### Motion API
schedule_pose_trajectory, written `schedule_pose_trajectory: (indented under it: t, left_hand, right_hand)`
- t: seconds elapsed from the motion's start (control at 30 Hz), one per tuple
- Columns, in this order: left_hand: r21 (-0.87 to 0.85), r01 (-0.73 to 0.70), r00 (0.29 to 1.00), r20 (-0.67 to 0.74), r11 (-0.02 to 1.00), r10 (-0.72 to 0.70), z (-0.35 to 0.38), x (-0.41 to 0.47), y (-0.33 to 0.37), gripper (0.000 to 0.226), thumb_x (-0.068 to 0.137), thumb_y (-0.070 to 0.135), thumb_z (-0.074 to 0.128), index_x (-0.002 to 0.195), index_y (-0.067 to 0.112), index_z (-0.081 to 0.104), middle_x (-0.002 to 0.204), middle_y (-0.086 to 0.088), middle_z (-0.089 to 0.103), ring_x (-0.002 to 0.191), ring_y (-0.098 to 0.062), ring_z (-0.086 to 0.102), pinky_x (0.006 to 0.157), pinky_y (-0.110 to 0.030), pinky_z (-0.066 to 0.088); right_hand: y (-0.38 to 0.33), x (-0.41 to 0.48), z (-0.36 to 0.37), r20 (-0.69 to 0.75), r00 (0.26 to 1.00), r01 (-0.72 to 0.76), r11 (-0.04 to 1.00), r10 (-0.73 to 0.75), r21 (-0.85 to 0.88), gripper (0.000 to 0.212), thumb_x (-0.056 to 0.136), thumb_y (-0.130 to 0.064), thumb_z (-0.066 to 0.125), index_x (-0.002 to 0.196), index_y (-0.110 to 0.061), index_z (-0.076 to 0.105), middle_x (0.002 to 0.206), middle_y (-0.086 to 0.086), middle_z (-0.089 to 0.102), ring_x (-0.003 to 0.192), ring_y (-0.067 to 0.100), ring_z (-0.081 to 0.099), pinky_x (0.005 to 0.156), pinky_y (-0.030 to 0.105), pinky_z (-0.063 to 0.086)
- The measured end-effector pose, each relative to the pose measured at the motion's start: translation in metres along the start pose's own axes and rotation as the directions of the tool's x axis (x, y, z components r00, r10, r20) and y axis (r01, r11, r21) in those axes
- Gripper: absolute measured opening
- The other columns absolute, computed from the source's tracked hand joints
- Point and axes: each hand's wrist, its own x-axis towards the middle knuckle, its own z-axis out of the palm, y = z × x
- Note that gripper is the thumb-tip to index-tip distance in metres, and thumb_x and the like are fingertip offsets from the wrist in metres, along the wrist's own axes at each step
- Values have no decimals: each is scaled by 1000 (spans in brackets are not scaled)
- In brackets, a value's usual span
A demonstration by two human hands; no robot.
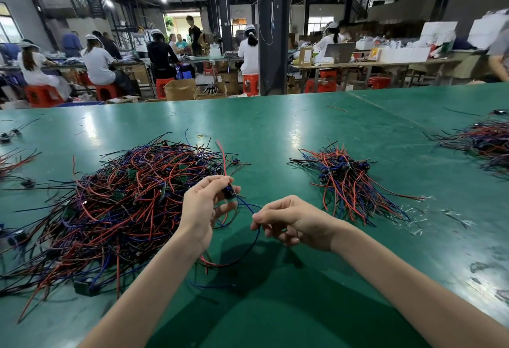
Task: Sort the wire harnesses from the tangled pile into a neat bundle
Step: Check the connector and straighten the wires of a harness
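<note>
Fingers of the left hand are curling around a small dark connector and pinching it above the table. The right hand is pinching the blue wire that is looping down from that connector. Both hands are hovering close together near the front edge.

A green table is filling the lower view. On its left side, a big tangled pile of red, blue and black wire harnesses is sprawling just beside the left forearm. To the right of the hands, well apart from the pile, a smaller neat bundle is lying with its connectors gathered at the far end and its wires fanning toward the viewer. Another heap is sitting at the far right edge.

A red wire of the held harness is sticking up past the fingertips. A black one may also be trailing beneath, though the tangle is making that hard to tell. A yellow rubber band is lying just beyond the pile.
</note>
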Motion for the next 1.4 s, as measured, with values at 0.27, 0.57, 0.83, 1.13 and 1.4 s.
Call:
schedule_pose_trajectory:
  t: [0.27,0.57,0.83,1.13,1.4]
  left_hand:
    - [-114,-9,999,-38,993,5,-8,6,7,7,91,3,55,87,2,61,87,-19,63,59,-12,67,52,-18,54]
    - [-146,8,997,-71,989,-19,-15,11,6,6,90,3,57,88,-1,61,87,-21,62,61,-15,68,53,-20,56]
    - [-92,-53,999,-17,994,52,-9,12,-7,12,91,0,56,80,2,59,73,-13,63,70,-21,67,58,-26,57]
    - [7,-90,996,27,996,90,-8,13,-17,13,90,2,58,78,3,60,70,-8,63,71,-14,64,58,-26,57]
    - [40,-96,995,39,995,95,-5,11,-18,11,90,2,58,80,0,61,78,-15,59,74,-18,59,56,-23,56]
  right_hand:
    - [-2,-3,-8,96,992,-75,991,86,-112,22,90,-22,59,73,-14,70,56,-3,57,36,3,36,32,13,22]
    - [-3,-8,-10,240,956,-95,955,166,-282,21,91,-25,60,74,-20,70,55,-7,55,39,0,39,34,11,24]
    - [1,-11,13,234,960,-29,892,150,-452,27,94,-19,51,68,-19,57,57,0,56,39,4,36,35,14,25]
    - [-4,-16,17,340,937,53,931,79,-362,25,96,-15,48,73,-15,55,42,-13,45,36,1,32,38,16,20]
    - [-5,-16,11,404,911,66,941,78,-331,28,94,-8,49,71,-17,61,48,-10,51,40,2,32,40,16,21]
